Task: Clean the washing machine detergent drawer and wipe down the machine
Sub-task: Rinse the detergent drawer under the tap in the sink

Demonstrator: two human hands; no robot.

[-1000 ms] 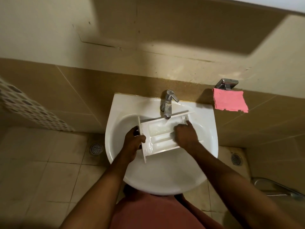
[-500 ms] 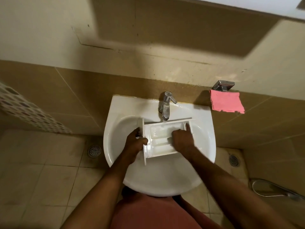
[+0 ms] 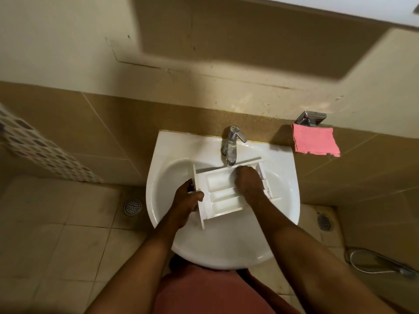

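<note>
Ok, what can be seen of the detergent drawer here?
The detergent drawer is white plastic: a long tray split into one wide compartment and two narrow ones, with a flat front panel at its left end. It is held askew over the basin of the sink, its far corner under the tap. The left hand grips the panel end. The right hand presses into the right-hand part and hides it. Whether the drawer touches the basin cannot be told.

- The right hand (image 3: 248,184) covers the far right corner of the detergent drawer (image 3: 223,196). Its fingertips cannot be seen.
- The left hand (image 3: 184,200) grips the drawer's front end, with its fingers partly hidden behind it.
- The hose (image 3: 381,259) runs off the picture's right edge.
</note>
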